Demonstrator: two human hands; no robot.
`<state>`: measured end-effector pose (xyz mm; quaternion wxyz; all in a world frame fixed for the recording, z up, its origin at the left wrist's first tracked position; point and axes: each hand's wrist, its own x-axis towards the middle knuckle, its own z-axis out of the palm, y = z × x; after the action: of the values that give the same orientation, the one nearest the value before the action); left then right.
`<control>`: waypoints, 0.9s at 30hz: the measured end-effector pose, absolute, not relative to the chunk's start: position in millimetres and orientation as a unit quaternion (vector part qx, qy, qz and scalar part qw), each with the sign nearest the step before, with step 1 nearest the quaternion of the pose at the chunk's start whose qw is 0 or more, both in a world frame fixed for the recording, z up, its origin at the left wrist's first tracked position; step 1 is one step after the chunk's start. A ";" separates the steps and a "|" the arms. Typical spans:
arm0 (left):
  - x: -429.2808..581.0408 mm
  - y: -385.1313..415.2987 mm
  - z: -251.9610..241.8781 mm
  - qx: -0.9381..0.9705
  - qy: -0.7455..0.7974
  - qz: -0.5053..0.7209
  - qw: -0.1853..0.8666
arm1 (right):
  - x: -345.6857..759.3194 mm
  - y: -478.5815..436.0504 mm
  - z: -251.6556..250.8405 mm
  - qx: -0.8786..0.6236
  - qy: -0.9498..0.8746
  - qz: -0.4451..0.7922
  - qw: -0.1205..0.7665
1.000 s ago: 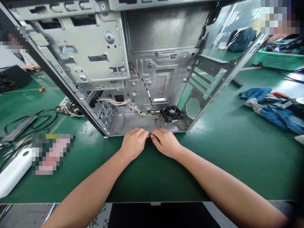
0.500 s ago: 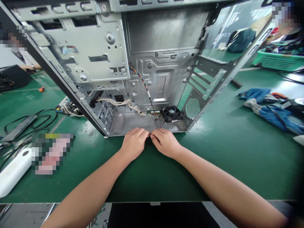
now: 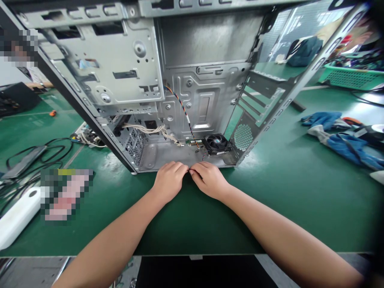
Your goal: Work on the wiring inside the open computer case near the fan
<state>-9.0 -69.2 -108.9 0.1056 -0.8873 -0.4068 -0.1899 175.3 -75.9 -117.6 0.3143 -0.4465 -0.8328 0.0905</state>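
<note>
An opened computer case (image 3: 204, 100) stands upright on the green table, its bare inside facing me. At the middle of its lower front edge, my left hand (image 3: 170, 180) and my right hand (image 3: 209, 180) are closed, fingers curled and fingertips almost meeting. Whatever lies between the fingers, if anything, is hidden. On the case floor beyond my right hand sits a black cooling fan (image 3: 216, 143). Beside the fan lies a green memory module (image 3: 194, 142). A bundle of white cables (image 3: 150, 129) and a multicoloured wire (image 3: 181, 105) hang inside the case.
Left on the table (image 3: 192, 224) are black cables (image 3: 61, 146), a white power strip (image 3: 21, 216) and a blurred pink item (image 3: 67, 196). Blue gloves (image 3: 345, 138) lie at the right, with a green basket (image 3: 354, 77) behind them. Parts of other people show at both sides.
</note>
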 end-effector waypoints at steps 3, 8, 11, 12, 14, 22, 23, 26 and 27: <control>-9.5 -69.0 -109.7 -0.888 -0.407 -0.188 0.102 | 175.4 -75.8 -117.3 -0.444 -0.834 0.087 0.315; -8.7 -69.6 -107.8 -0.887 -0.404 -0.199 0.097 | 175.1 -74.9 -118.6 -0.440 -0.836 0.080 0.320; -8.3 -69.9 -106.8 -0.885 -0.401 -0.219 0.091 | 175.5 -74.1 -120.0 -0.440 -0.835 0.078 0.320; -8.3 -69.9 -106.7 -0.884 -0.400 -0.227 0.088 | 175.7 -74.0 -120.3 -0.440 -0.835 0.078 0.320; -8.2 -69.8 -106.5 -0.881 -0.397 -0.242 0.085 | 176.0 -73.8 -120.5 -0.440 -0.835 0.077 0.321; -7.9 -69.1 -107.6 -0.884 -0.390 -0.245 0.085 | 175.7 -74.3 -119.6 -0.435 -0.838 0.080 0.321; -8.2 -69.0 -108.1 -0.885 -0.390 -0.240 0.087 | 175.5 -74.5 -119.5 -0.435 -0.837 0.082 0.322; -8.9 -68.4 -109.1 -0.888 -0.392 -0.219 0.094 | 175.2 -75.0 -119.1 -0.436 -0.835 0.087 0.324; -9.0 -68.4 -109.0 -0.890 -0.393 -0.210 0.096 | 175.2 -75.1 -119.0 -0.436 -0.835 0.088 0.323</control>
<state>-9.0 -68.4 -109.0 0.0958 -0.8901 -0.3932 -0.2097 175.2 -75.1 -119.0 0.3234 -0.4357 -0.8354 0.0877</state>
